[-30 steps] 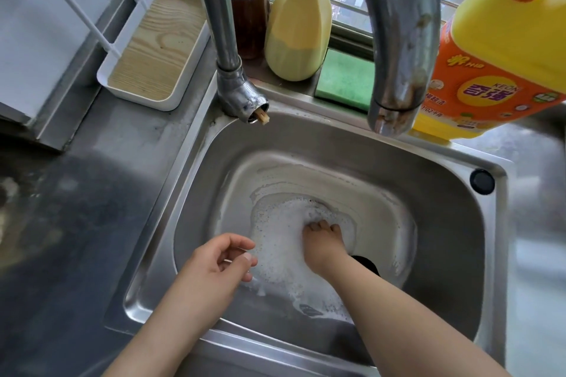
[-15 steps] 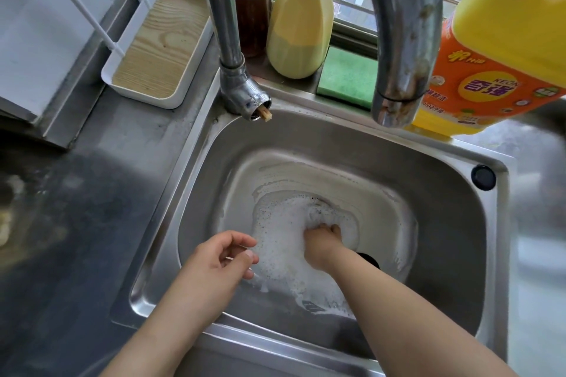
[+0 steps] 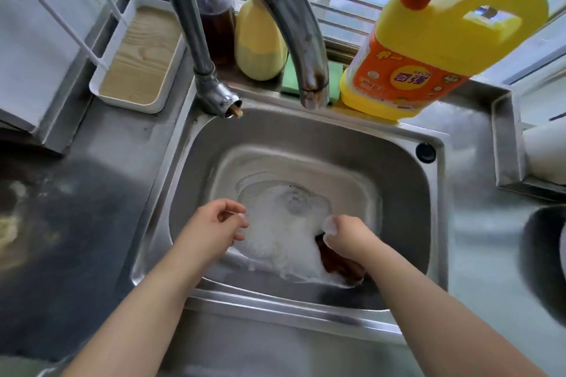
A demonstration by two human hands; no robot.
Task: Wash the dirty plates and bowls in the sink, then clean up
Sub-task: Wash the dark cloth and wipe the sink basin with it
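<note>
Right hand [image 3: 343, 236] has left the foam [image 3: 281, 236] middle for its right edge, fingers curled, grip unclear; left hand [image 3: 214, 225] hovers loosely curled, empty; sink [image 3: 306, 138] cleanup underway.

A home kitchen: steel sink [image 3: 306, 138] under a tap [image 3: 275, 9], yellow detergent jug [image 3: 428, 49] by the window.
</note>
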